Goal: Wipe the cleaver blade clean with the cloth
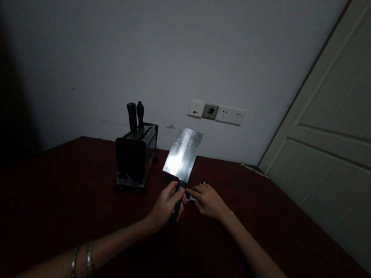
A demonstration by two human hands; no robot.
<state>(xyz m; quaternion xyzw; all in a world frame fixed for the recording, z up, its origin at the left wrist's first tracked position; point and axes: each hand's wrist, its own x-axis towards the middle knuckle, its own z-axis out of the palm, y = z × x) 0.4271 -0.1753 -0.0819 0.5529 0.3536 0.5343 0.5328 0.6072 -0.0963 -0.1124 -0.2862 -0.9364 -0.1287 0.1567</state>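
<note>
My left hand (pixel 165 205) is wrapped round the dark handle of a cleaver (pixel 183 153), holding its broad shiny blade upright above the dark red table (pixel 63 196). My right hand (pixel 207 200) lies on the table just right of the handle, fingers stretched towards it, over a small pale object I cannot make out. A dark knife block (pixel 135 158) stands just left of the cleaver with two dark knife handles (pixel 135 115) sticking up from it.
A pale wall with a row of sockets (pixel 216 112) rises behind the table. A white door (pixel 348 132) stands at the right. Two bangles (pixel 82 264) circle my left wrist. The room is dim, and the left side is in deep shadow.
</note>
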